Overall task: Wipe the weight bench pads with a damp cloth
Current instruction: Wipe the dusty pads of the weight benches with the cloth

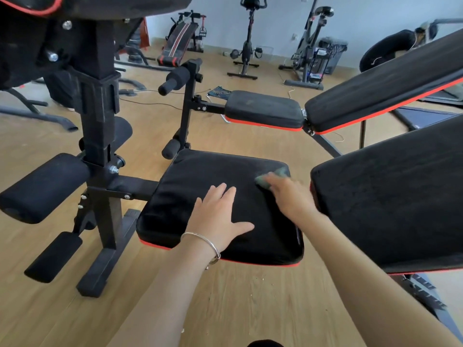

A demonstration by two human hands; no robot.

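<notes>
A black seat pad (190, 176) with red piping lies in front of me on the weight bench. My left hand (218, 216) rests flat on its middle, fingers spread, a silver bangle on the wrist. My right hand (290, 196) is blurred near the pad's far right corner and presses a green-grey cloth (271, 177) onto the pad. How the fingers lie on the cloth is hidden by the blur. The inclined black back pad (390, 206) rises just right of the seat.
The bench's black upright frame (100, 136) with foam leg rollers (42, 186) stands to the left. A second bench (263, 108) sits behind. Exercise bikes (248, 41) and a sit-up board (178, 43) line the far wall on the wooden floor.
</notes>
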